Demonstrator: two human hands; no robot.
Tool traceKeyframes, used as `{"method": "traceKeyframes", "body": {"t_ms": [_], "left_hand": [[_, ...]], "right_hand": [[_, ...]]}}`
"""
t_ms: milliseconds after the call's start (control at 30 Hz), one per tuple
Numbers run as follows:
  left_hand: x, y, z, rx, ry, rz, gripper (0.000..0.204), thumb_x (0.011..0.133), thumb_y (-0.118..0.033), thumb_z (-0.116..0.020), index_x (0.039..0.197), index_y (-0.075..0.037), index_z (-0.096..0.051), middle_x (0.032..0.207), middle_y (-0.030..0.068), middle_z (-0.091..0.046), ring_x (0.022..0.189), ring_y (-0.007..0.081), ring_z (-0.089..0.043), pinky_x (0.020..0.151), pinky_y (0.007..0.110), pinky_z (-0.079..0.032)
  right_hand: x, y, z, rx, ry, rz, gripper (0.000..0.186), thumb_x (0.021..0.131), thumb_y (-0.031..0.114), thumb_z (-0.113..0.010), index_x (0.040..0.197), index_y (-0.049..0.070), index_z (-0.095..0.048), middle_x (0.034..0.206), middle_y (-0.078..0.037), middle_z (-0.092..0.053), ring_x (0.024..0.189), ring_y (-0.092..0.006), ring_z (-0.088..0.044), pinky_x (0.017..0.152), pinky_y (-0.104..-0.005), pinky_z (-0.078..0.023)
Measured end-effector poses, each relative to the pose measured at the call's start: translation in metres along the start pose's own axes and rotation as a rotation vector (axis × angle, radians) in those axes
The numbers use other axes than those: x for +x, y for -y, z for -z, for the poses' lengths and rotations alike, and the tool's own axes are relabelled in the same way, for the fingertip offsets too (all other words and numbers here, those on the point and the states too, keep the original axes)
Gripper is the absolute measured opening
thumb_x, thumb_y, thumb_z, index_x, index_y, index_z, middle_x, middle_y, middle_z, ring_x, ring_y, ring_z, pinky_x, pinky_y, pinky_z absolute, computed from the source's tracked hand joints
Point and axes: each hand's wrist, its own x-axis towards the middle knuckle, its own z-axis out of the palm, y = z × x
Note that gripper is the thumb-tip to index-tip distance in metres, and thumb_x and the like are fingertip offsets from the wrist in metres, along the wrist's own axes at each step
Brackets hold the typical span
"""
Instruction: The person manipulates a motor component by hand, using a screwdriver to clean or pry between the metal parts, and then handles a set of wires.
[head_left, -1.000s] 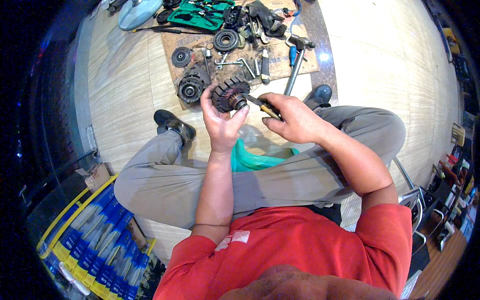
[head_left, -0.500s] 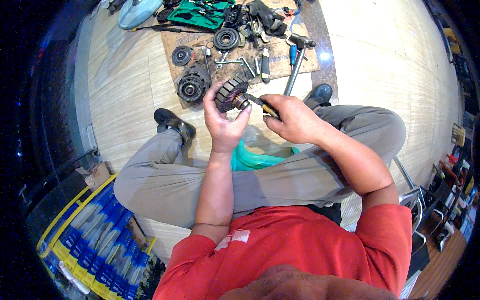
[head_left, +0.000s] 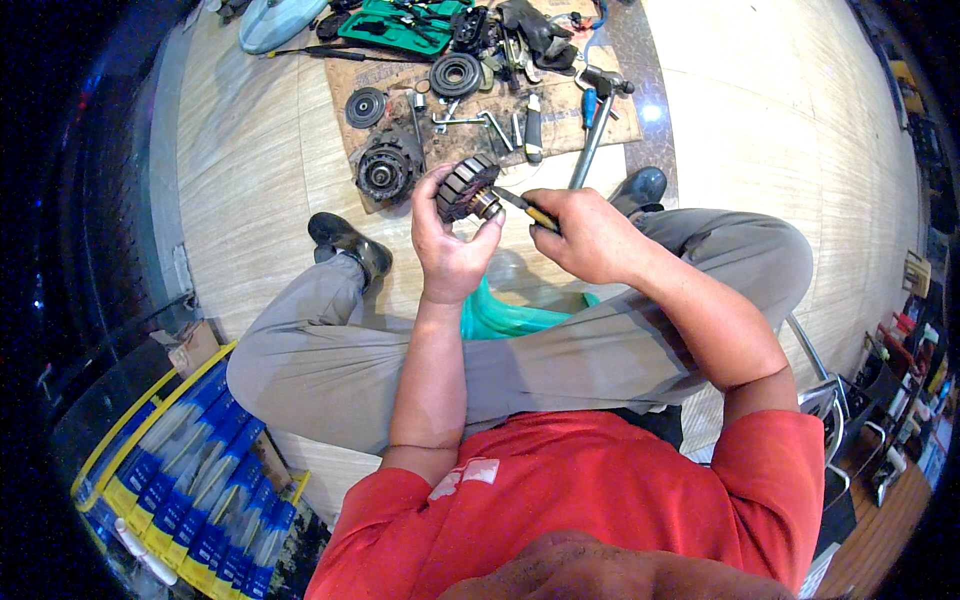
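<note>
Left hand [head_left: 449, 250] curled around rotor [head_left: 466, 188], tool [head_left: 541, 217] in right hand [head_left: 592, 235] beside it

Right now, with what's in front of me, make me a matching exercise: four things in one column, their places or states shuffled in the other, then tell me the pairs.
Things:
1. Ribbed round part
2. Hammer
3. Yellow-handled tool
4. Tool case

Places or states:
A. Gripped in the right hand
B. Green and lying open
C. Held in the left hand
D. Lying beside the blue-handled tool

Right pairs: 1-C, 2-D, 3-A, 4-B
</note>
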Motion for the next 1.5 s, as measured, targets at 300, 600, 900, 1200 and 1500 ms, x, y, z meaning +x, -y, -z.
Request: {"method": "traceKeyframes", "body": {"t_ms": [300, 600, 900, 1200, 1500], "left_hand": [[-0.001, -0.001, 0.0, -0.163, -0.019, 0.114, 0.074, 0.07, 0.012, -0.069, 0.134, -0.001, -0.034, 0.124, 0.0134, -0.05, 0.112, 0.0226, -0.055, 0.097, 0.035, -0.047], [-0.001, 0.007, -0.001, -0.234, -0.066, 0.186, 0.073, 0.072, 0.01, -0.07, 0.134, -0.001, -0.034, 0.122, 0.0137, -0.051, 0.11, 0.0231, -0.056, 0.096, 0.036, -0.047], [-0.003, 0.066, -0.002, -0.461, -0.369, 0.451, 0.063, 0.07, 0.009, -0.069, 0.126, 0.0, -0.041, 0.111, 0.011, -0.056, 0.098, 0.0198, -0.059, 0.089, 0.033, -0.05], [-0.029, 0.197, 0.004, -0.164, -0.612, 0.788, 0.032, 0.069, -0.004, -0.072, 0.097, -0.004, -0.057, 0.086, 0.008, -0.064, 0.069, 0.0218, -0.064, 0.055, 0.037, -0.053], [-0.056, 0.245, 0.012, -0.22, -0.59, 1.037, 0.03, 0.068, -0.005, -0.074, 0.093, -0.005, -0.058, 0.077, 0.0085, -0.064, 0.062, 0.0233, -0.063, 0.052, 0.039, -0.051]], "right_hand": [[0.004, 0.001, -0.002, -0.023, -0.016, 0.035, 0.03, 0.08, 0.01, -0.056, 0.107, -0.002, -0.061, 0.08, -0.028, -0.062, 0.078, -0.0442, -0.062, 0.071, -0.0479, -0.049], [0.011, -0.008, -0.009, -0.054, -0.022, 0.024, 0.03, 0.079, 0.01, -0.057, 0.106, -0.002, -0.062, 0.08, -0.027, -0.062, 0.079, -0.0443, -0.062, 0.072, -0.0471, -0.05], [0.019, -0.026, -0.017, -0.215, 0.153, -0.062, 0.023, 0.077, 0.017, -0.058, 0.09, -0.002, -0.061, 0.084, -0.026, -0.065, 0.086, -0.0423, -0.063, 0.079, -0.0501, -0.05], [0.053, -0.146, -0.072, -0.525, 0.524, -0.28, 0.028, 0.077, 0.018, -0.058, 0.095, -0.001, -0.069, 0.098, -0.022, -0.068, 0.094, -0.0377, -0.065, 0.082, -0.0449, -0.052], [0.122, -0.195, -0.095, -0.499, 0.234, -0.431, 0.032, 0.077, 0.016, -0.057, 0.101, 0.001, -0.071, 0.105, -0.022, -0.067, 0.098, -0.0363, -0.066, 0.084, -0.0433, -0.053]]}}
